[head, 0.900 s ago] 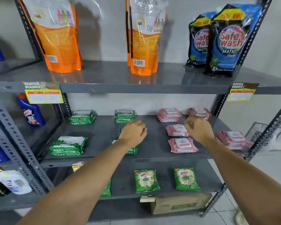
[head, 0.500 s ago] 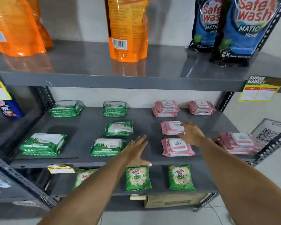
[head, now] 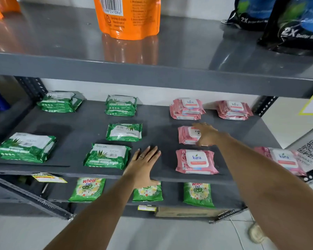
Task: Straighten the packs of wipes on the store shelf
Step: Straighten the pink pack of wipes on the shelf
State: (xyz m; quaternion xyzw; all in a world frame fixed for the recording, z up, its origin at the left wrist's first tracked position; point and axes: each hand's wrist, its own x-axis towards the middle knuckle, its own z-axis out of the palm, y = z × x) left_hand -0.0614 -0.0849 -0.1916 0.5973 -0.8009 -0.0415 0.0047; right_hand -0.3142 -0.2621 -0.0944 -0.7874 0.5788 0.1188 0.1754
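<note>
Green and pink packs of wipes lie on the grey middle shelf (head: 157, 127). My right hand (head: 207, 135) rests on the right edge of a pink pack (head: 186, 135) in the middle row, fingers spread over it. A second pink pack (head: 196, 161) lies just in front of it. My left hand (head: 145, 165) lies flat and open on the bare shelf near its front edge, right beside a green pack (head: 107, 156) that sits slightly askew. Another green pack (head: 124, 132) lies behind that one.
Stacked green packs (head: 61, 101) and stacked pink packs (head: 186, 109) line the shelf's back. An orange pouch (head: 128, 17) and dark blue pouches (head: 294, 24) stand on the shelf above. Green Wheel sachets (head: 88, 189) lie on the shelf below. Angled posts flank both sides.
My left hand has come off the green pack and now lies flat on the shelf front. My right hand has moved from the back row onto the middle pink pack. The view has moved closer.
</note>
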